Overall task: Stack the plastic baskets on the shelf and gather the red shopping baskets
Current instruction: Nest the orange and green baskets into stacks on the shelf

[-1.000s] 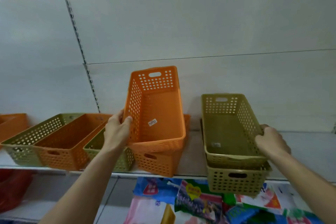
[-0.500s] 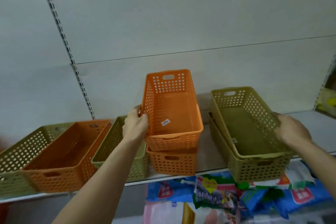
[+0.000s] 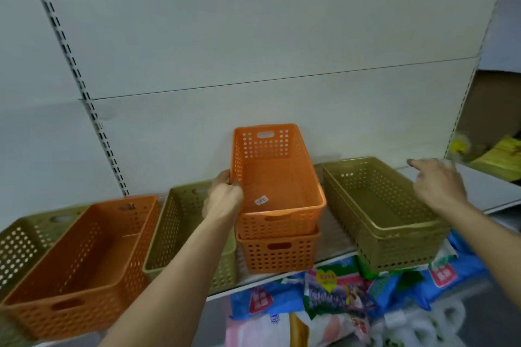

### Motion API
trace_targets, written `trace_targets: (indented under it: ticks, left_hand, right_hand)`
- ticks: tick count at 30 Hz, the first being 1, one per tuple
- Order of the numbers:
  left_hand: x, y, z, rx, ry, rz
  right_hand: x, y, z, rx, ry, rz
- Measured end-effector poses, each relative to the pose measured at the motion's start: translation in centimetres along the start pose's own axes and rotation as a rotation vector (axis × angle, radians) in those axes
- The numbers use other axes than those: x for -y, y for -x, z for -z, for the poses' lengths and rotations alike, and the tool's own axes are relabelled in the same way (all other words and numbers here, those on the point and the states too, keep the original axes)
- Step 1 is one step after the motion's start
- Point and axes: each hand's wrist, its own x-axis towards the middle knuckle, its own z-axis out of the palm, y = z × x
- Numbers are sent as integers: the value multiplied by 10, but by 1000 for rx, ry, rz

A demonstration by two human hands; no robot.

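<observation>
Perforated matt plastic orange basket (image 3: pixel 277 177); glossy plastic packets (image 3: pixel 335 293) below.

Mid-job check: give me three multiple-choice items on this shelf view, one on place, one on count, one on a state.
1. Where is the green stack relative to the orange stack?
A) right B) left C) behind
2. How many orange baskets are in view?
A) one B) three C) five
3. What is the right hand doing?
A) gripping a basket B) open, holding nothing C) out of view

A: the green stack stands right of the orange one.
B: two are stacked, and one sits at the left.
B: its fingers are spread above the green stack.
</observation>
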Motion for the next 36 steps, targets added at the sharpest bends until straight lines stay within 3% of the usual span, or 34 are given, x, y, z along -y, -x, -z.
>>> trace_targets:
  ticks: [2, 4, 7, 9, 14, 16, 19, 23, 26, 30, 33, 36]
  left_hand:
    - [5, -1, -4, 9, -34, -12]
    - [10, -1, -8, 22, -55, -7]
    - [14, -2, -12, 23, -104, -3]
    - [17, 0, -14, 57, -122, -12]
    - [24, 15, -1, 246, -101, -147]
    - [25, 33, 13, 299, -169, -207]
    - [42, 60, 35, 172, -306, -286]
    - [74, 78, 78, -54, -495, -349]
    - [95, 82, 117, -171, -645, -305]
    - [119, 74, 165, -189, -865, -132]
    - [126, 74, 177, -111, -815, -11]
    - [127, 76, 180, -48, -722, -39]
  right_hand:
    - [38, 21, 6, 9, -153, 166]
    - [80, 56, 10, 172, -327, 412]
    - [121, 108, -3, 406, -263, 679]
    - [126, 120, -21, 366, -193, 746]
    - [115, 107, -31, 228, -78, 703]
    - [114, 99, -25, 293, -10, 679]
    - [131, 96, -15, 401, -94, 660]
    - [179, 118, -29, 348, -351, 809]
    - [221, 140, -47, 407, -490, 815]
    - [261, 153, -73, 612, -314, 674]
    - [282, 148, -96, 743, -228, 493]
    - [296, 140, -119, 797, -116, 393]
